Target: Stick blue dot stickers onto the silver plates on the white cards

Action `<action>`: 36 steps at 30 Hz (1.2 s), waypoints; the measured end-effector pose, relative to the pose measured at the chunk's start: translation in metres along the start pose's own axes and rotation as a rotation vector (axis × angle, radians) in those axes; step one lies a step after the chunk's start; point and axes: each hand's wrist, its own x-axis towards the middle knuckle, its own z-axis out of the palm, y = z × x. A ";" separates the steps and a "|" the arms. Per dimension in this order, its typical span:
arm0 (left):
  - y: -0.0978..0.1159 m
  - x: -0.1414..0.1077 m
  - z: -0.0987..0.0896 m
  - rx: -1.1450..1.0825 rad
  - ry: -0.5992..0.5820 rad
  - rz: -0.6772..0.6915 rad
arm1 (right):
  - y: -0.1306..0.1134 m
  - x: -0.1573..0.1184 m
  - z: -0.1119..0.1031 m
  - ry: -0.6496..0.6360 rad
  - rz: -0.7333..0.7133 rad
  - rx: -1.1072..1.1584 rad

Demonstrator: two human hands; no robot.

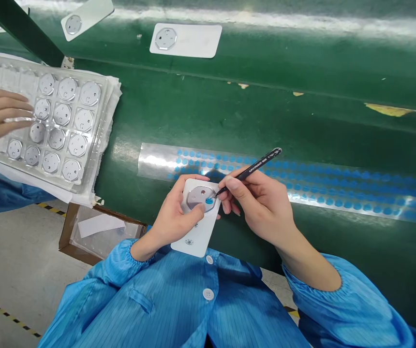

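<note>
My left hand (171, 217) grips a white rectangular panel (193, 244) by its edges, the thumb lying on its face. A silver octagonal plate (194, 194) with small holes is set in the panel's upper part. Black tweezers (257, 166) are pinched in my right hand (262, 208), their tip against a small blue round sticker (209, 200) on that plate. Whether the tip still grips the sticker I cannot tell. Just beyond both hands, a long clear sheet (153, 162) carries rows of similar blue dots across the green bench.
At left, a co-worker's hand (3, 116) is over a clear plastic tray (101, 89) holding several octagonal plates. Other white panels (199, 41) lie on the green far strip (284, 58). A green bar (26, 31) slants across the upper left. Below the bench sits a cardboard box (66, 229).
</note>
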 end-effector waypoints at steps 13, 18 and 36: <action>-0.001 -0.001 -0.001 0.034 0.011 0.026 | 0.004 -0.002 0.000 -0.001 -0.050 -0.069; 0.002 0.000 0.002 0.070 0.024 0.065 | 0.003 -0.004 -0.001 -0.010 -0.107 -0.119; -0.005 0.006 0.025 -0.143 0.150 0.194 | 0.010 -0.004 0.013 0.063 -0.054 0.003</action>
